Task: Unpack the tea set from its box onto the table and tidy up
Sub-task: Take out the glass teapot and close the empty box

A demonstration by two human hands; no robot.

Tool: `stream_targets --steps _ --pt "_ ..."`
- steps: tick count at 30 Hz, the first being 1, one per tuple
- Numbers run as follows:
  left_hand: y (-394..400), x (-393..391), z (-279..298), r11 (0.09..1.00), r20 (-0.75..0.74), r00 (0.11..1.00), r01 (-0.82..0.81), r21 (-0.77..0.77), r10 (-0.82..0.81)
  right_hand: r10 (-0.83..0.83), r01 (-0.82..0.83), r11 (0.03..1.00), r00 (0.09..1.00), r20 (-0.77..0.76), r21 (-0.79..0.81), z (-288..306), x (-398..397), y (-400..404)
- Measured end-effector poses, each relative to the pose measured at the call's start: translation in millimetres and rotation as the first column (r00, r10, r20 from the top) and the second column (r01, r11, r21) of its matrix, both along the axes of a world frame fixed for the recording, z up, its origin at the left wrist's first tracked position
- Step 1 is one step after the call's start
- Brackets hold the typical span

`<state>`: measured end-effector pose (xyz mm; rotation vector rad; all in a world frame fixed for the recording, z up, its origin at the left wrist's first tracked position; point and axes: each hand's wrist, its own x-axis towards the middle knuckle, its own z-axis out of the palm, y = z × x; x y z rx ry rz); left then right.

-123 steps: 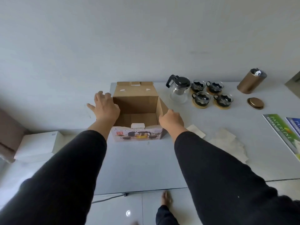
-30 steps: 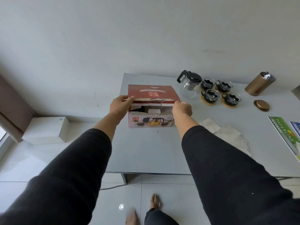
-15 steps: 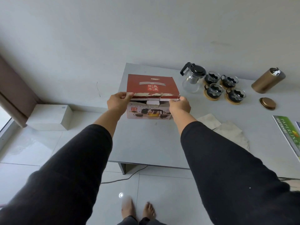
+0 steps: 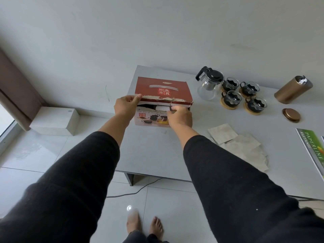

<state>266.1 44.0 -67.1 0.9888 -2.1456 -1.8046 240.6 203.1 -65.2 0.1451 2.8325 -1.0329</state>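
Tea-set box (image 4: 163,102) sits at the table's (image 4: 157,155) near-left end, long axis across the person, glass teapot (image 4: 209,85) and four cups (image 4: 243,95) just right of it. Left hand (image 4: 125,106) pinches the red lid's left front corner; right hand (image 4: 179,116) pinches its front edge mid-box, both equally near, lid almost shut.

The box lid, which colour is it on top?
Red lid, seen in the head view.

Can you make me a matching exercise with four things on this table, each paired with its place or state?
Things:
1. box
2. teapot
3. gold lid
4. gold canister

Place or state:
A. lying flat, off its canister
B. left of the four cups
C. tilted, top open
D. flap held by both hands

Pairs: 1-D, 2-B, 3-A, 4-C
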Motion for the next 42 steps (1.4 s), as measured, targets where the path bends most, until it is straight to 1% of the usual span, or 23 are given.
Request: stream_targets --steps 6,8,13,20,23,26,30,31,32,33,34,35,37,40,42 --pt "2 2 0 0.999 0.017 0.999 -0.031 -0.008 0.031 0.042 -0.034 0.996 0.994 0.097 -0.083 -6 -3 -5" --pt "4 2 -3 0.999 0.029 0.999 -0.045 -0.011 0.046 0.047 -0.041 0.996 0.996 0.081 -0.079 -6 -4 -1" --pt "11 2 -5 0.996 0.061 0.994 -0.086 -0.016 0.087 0.074 -0.074 0.997 0.997 0.004 -0.013 -6 -3 6" --pt "15 2 -4 0.995 0.122 0.989 -0.081 -0.06 0.088 0.101 -0.1 0.995 0.995 -0.017 0.009 -6 0 8" --pt "16 2 -5 0.995 0.132 0.988 -0.075 -0.071 0.084 0.1 -0.1 0.995 0.995 -0.001 -0.001 -4 0 9" --pt "18 1 -5 0.992 0.126 0.986 -0.103 -0.073 0.112 0.093 -0.092 0.995 0.996 0.015 -0.022 -4 0 10" --pt "21 3 -4 0.986 0.138 0.976 -0.164 -0.025 0.166 0.041 -0.041 0.998 0.999 -0.01 -0.057 -6 2 8" --pt "20 3 -4 0.986 0.134 0.977 -0.161 -0.035 0.164 0.015 -0.016 0.998 1.0 -0.023 -0.06 -6 2 7" --pt "19 3 -6 0.986 0.122 0.981 -0.141 -0.091 0.152 -0.008 0.006 0.998 0.999 -0.04 -0.059 -6 3 7" --pt "18 2 -8 0.975 0.107 0.986 -0.103 -0.198 0.126 -0.026 0.023 0.999 0.997 -0.068 -0.047 -7 3 7" --pt "16 0 -11 0.943 0.087 0.993 -0.052 -0.33 0.085 -0.035 0.033 0.999 0.992 -0.118 -0.015 -8 3 7" --pt "14 -1 -14 0.888 0.058 0.998 -0.001 -0.459 0.031 -0.034 0.041 0.998 0.983 -0.178 0.037 -11 3 7" --pt "11 -3 -18 0.758 0.017 0.991 0.11 -0.642 -0.13 0.0 0.041 0.988 0.964 -0.268 0.147 -16 0 9" --pt "12 -5 -26 0.543 0.091 0.931 0.283 -0.791 -0.353 0.045 0.018 0.978 0.954 -0.297 0.206 -18 -5 11" --pt "15 -5 -32 0.435 0.158 0.894 0.351 -0.829 -0.419 0.078 0.003 0.969 0.945 -0.317 0.247 -19 -8 11"
